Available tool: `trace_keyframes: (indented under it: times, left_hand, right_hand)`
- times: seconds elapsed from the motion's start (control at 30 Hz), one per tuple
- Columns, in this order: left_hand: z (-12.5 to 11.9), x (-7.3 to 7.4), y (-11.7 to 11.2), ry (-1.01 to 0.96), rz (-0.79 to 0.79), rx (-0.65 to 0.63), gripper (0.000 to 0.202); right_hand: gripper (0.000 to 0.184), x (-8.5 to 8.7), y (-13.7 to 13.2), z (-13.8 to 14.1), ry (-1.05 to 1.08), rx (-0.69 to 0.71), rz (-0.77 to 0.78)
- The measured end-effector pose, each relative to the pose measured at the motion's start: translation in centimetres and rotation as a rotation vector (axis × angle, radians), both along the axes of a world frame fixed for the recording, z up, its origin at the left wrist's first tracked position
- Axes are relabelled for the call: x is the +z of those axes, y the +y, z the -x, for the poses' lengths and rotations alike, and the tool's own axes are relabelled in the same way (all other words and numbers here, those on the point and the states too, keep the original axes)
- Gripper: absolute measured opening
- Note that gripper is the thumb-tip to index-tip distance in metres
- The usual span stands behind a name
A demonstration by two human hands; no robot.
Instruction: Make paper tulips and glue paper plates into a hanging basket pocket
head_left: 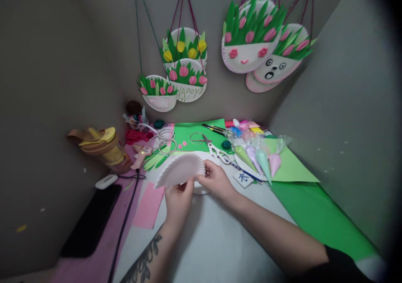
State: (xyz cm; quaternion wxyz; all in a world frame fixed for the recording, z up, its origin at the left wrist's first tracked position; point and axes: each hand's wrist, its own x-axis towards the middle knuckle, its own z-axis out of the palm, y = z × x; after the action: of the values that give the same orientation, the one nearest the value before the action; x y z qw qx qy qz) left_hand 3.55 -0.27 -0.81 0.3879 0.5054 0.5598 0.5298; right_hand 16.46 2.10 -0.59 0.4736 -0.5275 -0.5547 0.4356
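Observation:
Between my hands is a white half paper plate (180,172) with a crimped rim, tilted above the table. My left hand (179,197) is closed on its lower edge, thumb on top. The fingers of my right hand (216,180) pinch its right end. Behind and beneath it a round white paper plate (202,189) lies on the table, partly hidden. White-handled scissors (218,153) rest just beyond my right hand. Green paper leaf strips (157,159) lie past the plate on the left, and pink paper (149,205) is left of my left hand.
Finished plate baskets with paper tulips (251,36) hang on the back wall. Piping bags of coloured clay (264,161) lie at right on green sheets (295,170). A glue gun (141,159), its cable, a black phone (92,222) and a brown cup (108,151) stand or lie left.

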Motion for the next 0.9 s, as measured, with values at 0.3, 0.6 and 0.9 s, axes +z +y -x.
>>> trace_keyframes:
  times: [0.3, 0.6, 0.9]
  left_hand:
    - [-0.1, 0.8, 0.1, -0.081, 0.074, 0.024, 0.029]
    - [0.0, -0.1, 0.0, 0.108, -0.005, 0.091, 0.023]
    - [0.3, -1.3, -0.1, 0.256, -0.263, 0.080, 0.019]
  right_hand:
    - [0.014, -0.6, -0.2, 0.1, -0.066, 0.025, -0.017]
    - [0.013, -1.1, -0.4, 0.5, -0.081, -0.001, -0.018]
    - [0.018, -0.4, -0.6, 0.6, 0.079, 0.032, 0.020]
